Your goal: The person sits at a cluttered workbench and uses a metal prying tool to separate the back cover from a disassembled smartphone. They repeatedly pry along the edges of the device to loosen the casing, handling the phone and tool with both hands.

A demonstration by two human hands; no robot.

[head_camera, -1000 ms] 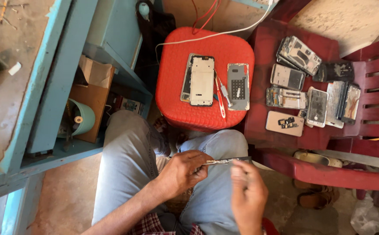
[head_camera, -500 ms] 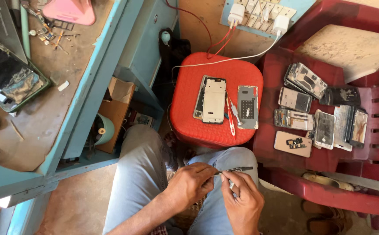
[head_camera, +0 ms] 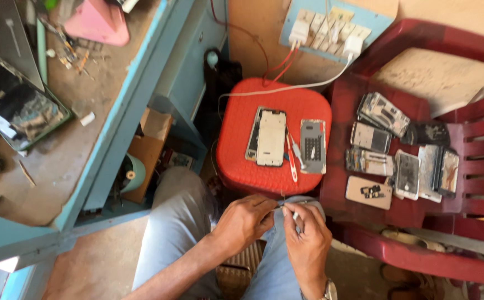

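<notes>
Since a moment ago the hands have drawn closer together over the lap. The left hand (head_camera: 247, 219) and right hand (head_camera: 306, 236) both pinch a thin metal tool (head_camera: 286, 206), just below the red stool (head_camera: 236, 155).

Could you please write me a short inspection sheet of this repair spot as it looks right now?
Surface: red stool bearing an opened phone, a grey phone part and a red-handled tool.
Job's things: thin metal tool pinched between both hands above the lap.
Clutter: stripped phones on the red chair.
Grippers: left hand and right hand closed on the tool.
Cables: white cable from the socket board.
Surroundings: blue workbench, littered.
</notes>
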